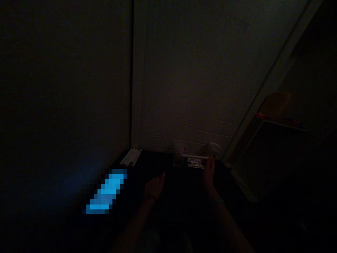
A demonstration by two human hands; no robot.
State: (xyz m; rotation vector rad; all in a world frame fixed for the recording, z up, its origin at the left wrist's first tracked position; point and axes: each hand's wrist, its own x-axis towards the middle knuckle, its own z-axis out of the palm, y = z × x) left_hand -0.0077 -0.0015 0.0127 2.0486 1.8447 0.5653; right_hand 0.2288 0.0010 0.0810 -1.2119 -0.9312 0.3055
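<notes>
My right hand (209, 173) is closed, its fingertips on the right end of a slim white marker-like stick (194, 156). The stick lies level across the front of a small labelled pack (195, 162). To its left stands a small clear container (178, 156), and another clear container (215, 149) is just behind my fingers. My left hand (154, 186) hovers over the dark surface, apart from these things. Its fingers are too dark to make out, and no object shows in it.
Several white markers (131, 157) lie side by side at the back left. A glowing blue screen (106, 192), blurred into blocks, is at the left. A pale panel (184, 88) rises behind. At the right stands a dark box-like unit (279, 154) with an orange object (276, 103) on it.
</notes>
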